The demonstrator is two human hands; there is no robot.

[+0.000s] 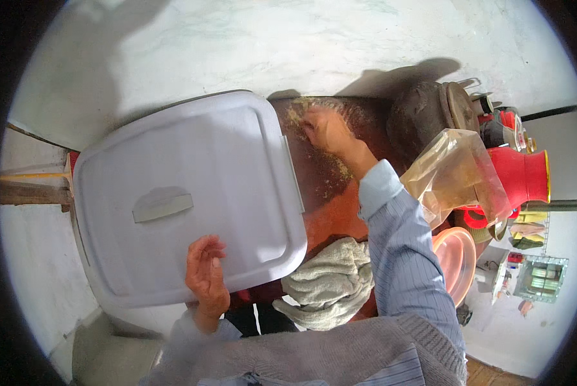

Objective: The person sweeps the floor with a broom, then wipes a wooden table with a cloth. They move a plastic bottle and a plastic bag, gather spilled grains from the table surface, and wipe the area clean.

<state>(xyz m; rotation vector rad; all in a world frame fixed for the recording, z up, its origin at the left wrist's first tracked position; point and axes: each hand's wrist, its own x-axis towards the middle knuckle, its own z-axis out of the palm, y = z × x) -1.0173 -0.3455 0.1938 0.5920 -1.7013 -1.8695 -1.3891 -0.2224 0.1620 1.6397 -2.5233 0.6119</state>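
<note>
A large white plastic storage bin lid [221, 159] with a handle lies in front of me at the left. My left hand [207, 272] is over its near edge, fingers loosely curled and apart, holding nothing. My right hand [324, 128] reaches to the far side of the reddish-brown tabletop [334, 212], close to the wall. Its fingers point down at the surface among yellowish crumbs [295, 113]; whether they pinch anything is hidden. A crumpled beige cloth [334, 284] lies at the table's near edge, beside the lid.
Right of my right arm stand a dark lidded pot [416, 118], a clear plastic bag [457, 173], a red vessel [522, 176] and a pink plastic basin [455, 263]. Bottles [515, 132] stand farther right. The white wall [293, 48] borders the table's far side.
</note>
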